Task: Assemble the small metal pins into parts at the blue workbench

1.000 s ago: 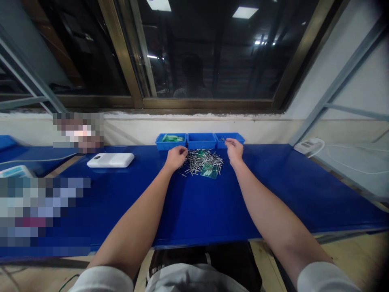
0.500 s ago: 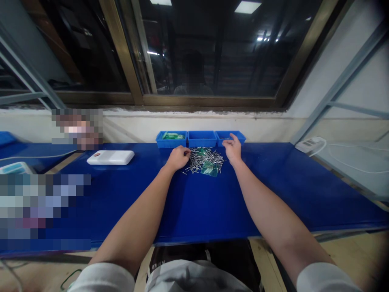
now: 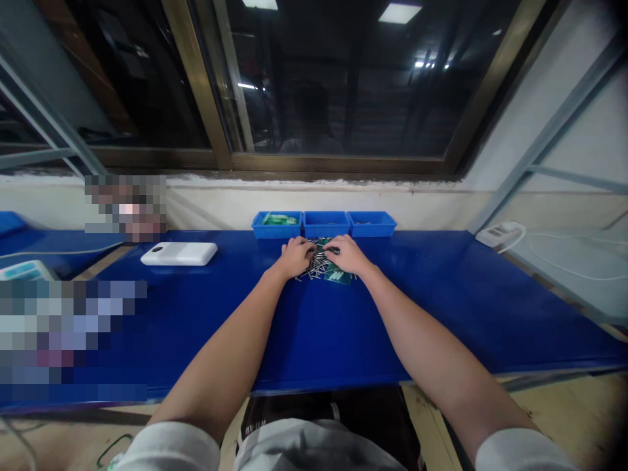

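A loose pile of thin silvery nail-like metal pieces (image 3: 318,267) lies on the blue table, with green translucent plastic bags (image 3: 338,275) among and in front of them. My left hand (image 3: 296,256) rests at the pile's left side, its fingers bent and drawn in toward the thumb. From the right, my right hand (image 3: 347,254) reaches over the pile with curled fingers. Both sets of fingertips are close together at the metal pieces; what they pinch is too small to make out. Part of the pile is hidden under the hands.
Behind the pile stand three blue bins: the left bin (image 3: 276,231) holds green packets, the middle bin (image 3: 326,231) and right bin (image 3: 371,229) show few small bits. A white power bank (image 3: 179,254) lies left. A white power strip (image 3: 500,233) sits at the right edge.
My right hand has come back from over the right bin, moving left and down onto the pile. My left hand has shifted slightly right, its fingers now further over the metal pieces.
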A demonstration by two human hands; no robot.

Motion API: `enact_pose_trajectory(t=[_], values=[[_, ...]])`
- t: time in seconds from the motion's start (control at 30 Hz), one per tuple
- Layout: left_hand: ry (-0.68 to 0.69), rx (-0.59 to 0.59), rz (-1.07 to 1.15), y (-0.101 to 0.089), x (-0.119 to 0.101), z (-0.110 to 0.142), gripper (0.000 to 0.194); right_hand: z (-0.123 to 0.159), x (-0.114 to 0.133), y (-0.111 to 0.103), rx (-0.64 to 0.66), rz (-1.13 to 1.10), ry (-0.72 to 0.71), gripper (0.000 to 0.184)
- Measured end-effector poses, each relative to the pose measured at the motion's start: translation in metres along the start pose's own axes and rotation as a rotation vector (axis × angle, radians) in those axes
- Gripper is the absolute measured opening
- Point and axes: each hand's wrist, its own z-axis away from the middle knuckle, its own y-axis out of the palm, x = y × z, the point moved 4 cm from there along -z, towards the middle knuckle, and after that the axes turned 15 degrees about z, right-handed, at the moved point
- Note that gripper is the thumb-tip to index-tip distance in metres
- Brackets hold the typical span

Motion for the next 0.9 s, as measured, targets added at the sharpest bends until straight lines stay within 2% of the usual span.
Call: enact_pose_trajectory(t=[0.17,0.33,0.6,0.9], values=[[0.026,0.016,0.001,-0.003,-0.005,-0.001,0.023,0.001,0.003,0.005,0.026,0.003,0.000,0.015],[0.079,0.018,-0.006,-0.003,-0.006,0.000,0.023,0.002,0.005,0.004,0.028,-0.002,0.002,0.015],[0.035,0.050,-0.020,-0.003,-0.003,-0.001,0.017,0.001,0.002,0.007,0.022,-0.013,-0.022,0.013],[0.195,0.103,-0.136,0.003,-0.016,-0.001,0.022,0.001,0.005,0.009,0.033,-0.010,-0.040,0.013]])
